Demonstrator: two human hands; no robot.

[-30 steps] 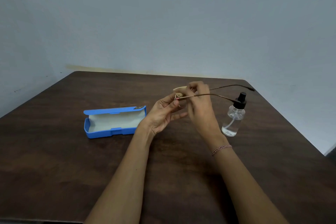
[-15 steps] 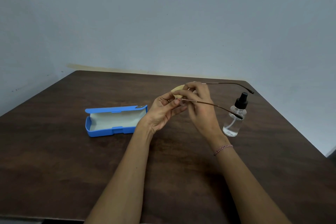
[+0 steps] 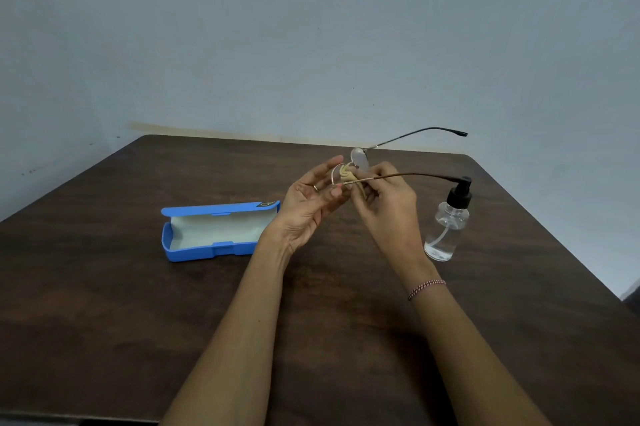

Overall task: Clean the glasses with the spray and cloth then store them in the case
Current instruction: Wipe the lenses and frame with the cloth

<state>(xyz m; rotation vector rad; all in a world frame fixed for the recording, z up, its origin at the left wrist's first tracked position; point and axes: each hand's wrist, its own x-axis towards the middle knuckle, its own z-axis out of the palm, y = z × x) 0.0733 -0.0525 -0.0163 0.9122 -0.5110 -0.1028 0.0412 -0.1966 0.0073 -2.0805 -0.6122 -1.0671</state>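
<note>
One pair of thin metal-framed glasses (image 3: 360,159) is held above the dark brown wooden table (image 3: 138,321). The right hand (image 3: 388,207) pinches one wadded beige cloth (image 3: 347,177) against a lens, and the left hand (image 3: 306,209), fingers loosely spread, touches the rim. One open blue hard case (image 3: 214,252) lies left of the hands, and one clear spray bottle (image 3: 446,230) stands to the right, a temple tip crossing its black pump.

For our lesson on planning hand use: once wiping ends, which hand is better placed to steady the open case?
Left, probably. The left hand is loosely open and nearest the blue case, lying open on its side; the right hand grips the glasses and cloth, over by the spray bottle.
</note>
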